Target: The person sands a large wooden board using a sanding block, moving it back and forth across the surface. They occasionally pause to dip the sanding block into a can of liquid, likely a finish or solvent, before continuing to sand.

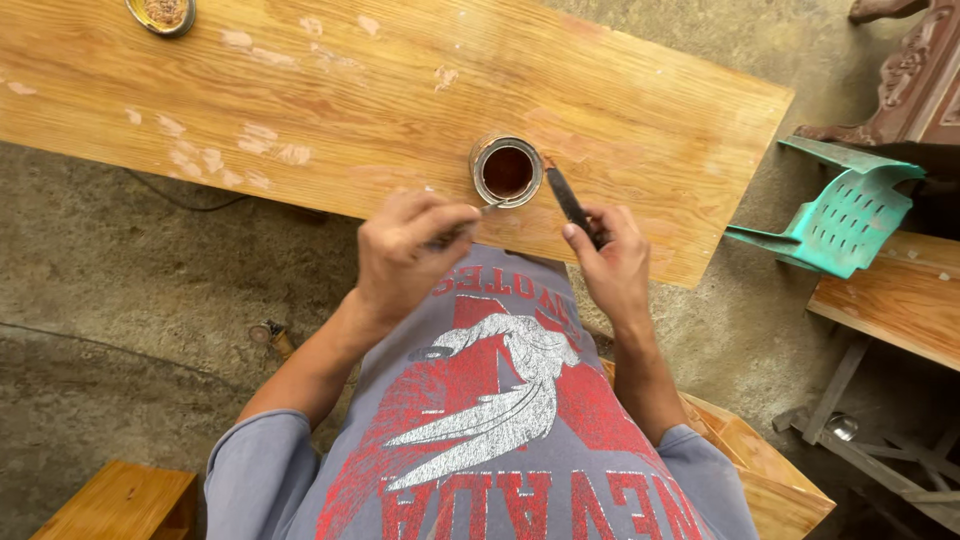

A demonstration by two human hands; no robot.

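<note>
A small round tin (507,170) of dark brown liquid stands open on a long varnished wooden board (380,110), near its front edge. My left hand (405,258) grips a thin metal tool whose tip rests against the tin's rim. My right hand (610,262) holds a dark-handled tool (567,197) that points up toward the tin's right side. Pale filler patches dot the board's left and top parts.
A second small tin (161,13) sits at the board's far left corner. A broken green plastic chair (845,215) lies to the right, beside another wooden panel (890,300) and carved dark furniture (915,80). Concrete floor lies below, with wooden stools (125,505) at the bottom.
</note>
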